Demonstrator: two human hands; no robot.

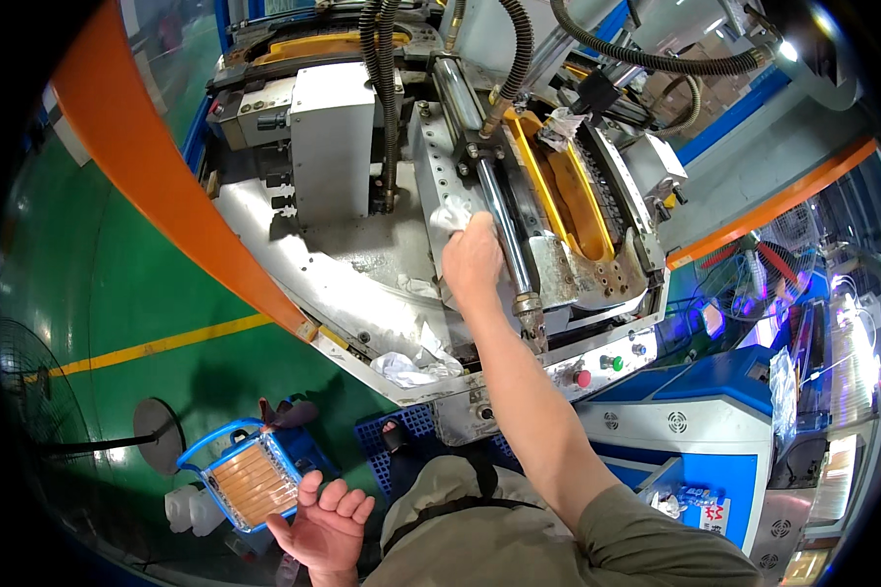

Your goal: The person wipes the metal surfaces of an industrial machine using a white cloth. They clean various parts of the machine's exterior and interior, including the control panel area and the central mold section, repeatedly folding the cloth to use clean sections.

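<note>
My right hand (474, 262) reaches forward over the machine, its fingers closed on a crumpled white tissue (451, 214). The tissue is against or just over the drilled metal plate (428, 161); contact is hard to make out. Just right of that hand runs a shiny hydraulic cylinder rod (502, 220). Beyond the rod lies a yellow mould (570, 191) in a dark metal frame, with another wad of paper on its upper end. Low in front of my body, my left hand (329, 523) is palm up with loosely curled fingers and nothing in it.
Crumpled white paper (416, 364) lies on the machine's front edge. An orange guard bar (181, 176) arches along the left. Red and green buttons (582, 378) sit on the front panel. A blue-framed chair (255, 479) and a floor fan stand left; a blue-and-white cabinet (680, 421) stands right.
</note>
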